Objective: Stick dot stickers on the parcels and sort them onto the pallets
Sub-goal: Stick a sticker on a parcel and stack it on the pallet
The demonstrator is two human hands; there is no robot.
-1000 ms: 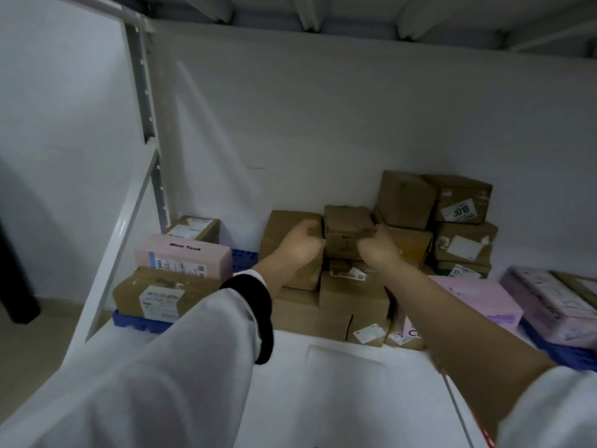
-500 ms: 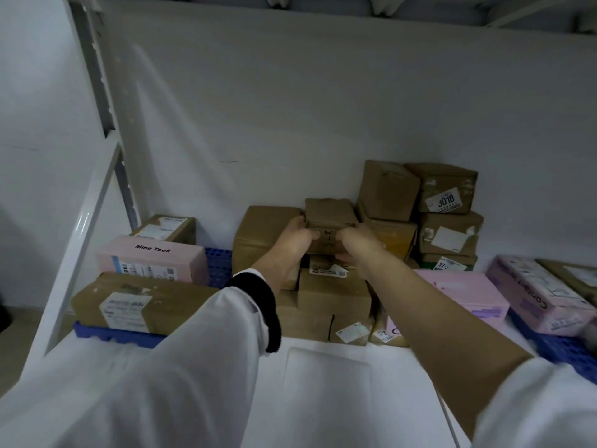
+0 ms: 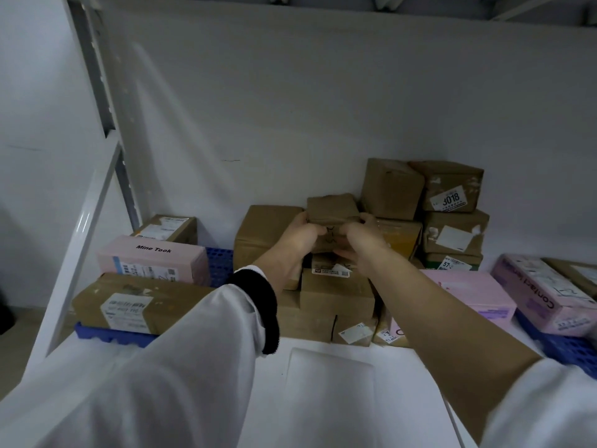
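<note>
Hands: the left hand point(image 3: 302, 234) and the right hand point(image 3: 363, 242), both at full reach, curl their fingers round opposite sides of a small brown parcel point(image 3: 332, 206); both grip it

Parcel: on top of the central pile point(image 3: 336, 295), just above a labelled carton point(image 3: 332, 271); whether it is lifted clear cannot be told; no dot sticker shows on it

Worktop: a white worktop point(image 3: 413, 376) runs under both arms to the foot of the pile

Left pallet: a blue pallet point(image 3: 109, 334) carries a long brown carton point(image 3: 129, 302), with a pink box point(image 3: 153, 257) behind it

Right pallet: a second blue pallet point(image 3: 568, 347) holds a mauve box point(image 3: 542, 295)

Back: a tilted carton point(image 3: 391, 189) leans beside the parcel, against the wall

Risk: at arm's length the grip looks weak; the parcel could slip and fall on the cartons below; drawing it out carelessly could drag the tilted carton down, since the two sit just beside each other; carrying it off unstickered could send it to the wrong pallet

Writing: "Mine Took" on the pink box; "3018" on a corner label point(image 3: 450, 198); "Contact" on the mauve box; other labels too small to read
</note>
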